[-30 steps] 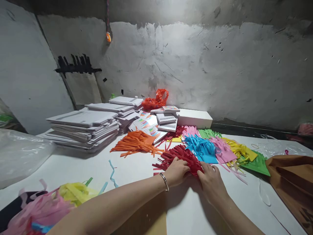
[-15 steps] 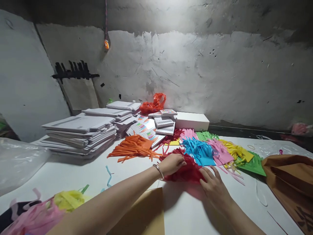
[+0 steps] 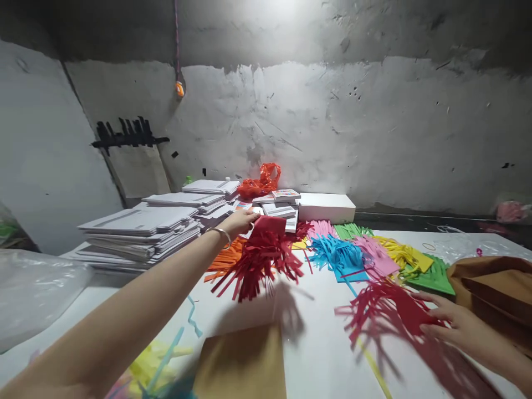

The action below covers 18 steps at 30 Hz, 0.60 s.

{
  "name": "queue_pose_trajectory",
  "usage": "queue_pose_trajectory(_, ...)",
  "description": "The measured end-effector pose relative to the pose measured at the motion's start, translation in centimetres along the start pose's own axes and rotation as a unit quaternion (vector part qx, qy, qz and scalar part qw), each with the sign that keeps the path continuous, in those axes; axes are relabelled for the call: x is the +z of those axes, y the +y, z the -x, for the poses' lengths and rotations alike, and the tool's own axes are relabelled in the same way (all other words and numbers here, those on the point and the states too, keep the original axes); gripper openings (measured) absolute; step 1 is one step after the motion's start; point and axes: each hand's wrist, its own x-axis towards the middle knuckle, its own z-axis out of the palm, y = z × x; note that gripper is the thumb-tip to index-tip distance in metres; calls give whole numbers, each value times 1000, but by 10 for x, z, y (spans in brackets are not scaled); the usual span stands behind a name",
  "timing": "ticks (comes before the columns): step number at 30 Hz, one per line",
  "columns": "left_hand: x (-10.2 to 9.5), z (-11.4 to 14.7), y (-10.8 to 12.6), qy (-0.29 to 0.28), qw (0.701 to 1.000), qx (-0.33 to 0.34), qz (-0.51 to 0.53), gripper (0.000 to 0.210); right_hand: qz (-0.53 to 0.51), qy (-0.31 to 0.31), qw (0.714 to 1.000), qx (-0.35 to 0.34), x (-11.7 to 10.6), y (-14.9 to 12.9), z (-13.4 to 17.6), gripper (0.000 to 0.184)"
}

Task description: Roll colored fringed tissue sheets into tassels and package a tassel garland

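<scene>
My left hand, a bracelet at its wrist, pinches the flat top corner of a dark red fringed paper tassel. Its strips hang down above the white table, in front of the orange fringed tassel, which is partly hidden. Over at the right, my right hand grips a second red fringed tassel by its uncut end, the strips spread out and blurred. Between the hands lie a blue tassel, a pink one, a yellow one and a green one.
Stacked flat white cardboard stands on the left beside a clear plastic bag. A white box and a red plastic bag are at the wall. A brown bag sits right; a tan sheet lies in front.
The red fringed paper, bunched under both hands before, is now in two separate pieces. My left hand has lifted one up and left; my right hand has carried the other right.
</scene>
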Motion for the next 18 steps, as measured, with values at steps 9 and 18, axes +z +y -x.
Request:
queue_pose_trajectory(9,45,-56,40,22,994,68,-86,31,-228,83,968,69,-9,-6,34,48)
queue_pose_trajectory(18,133,43,-21,-146,928,235,-252,40,-89,-22,995,-38,6,-86,59,27)
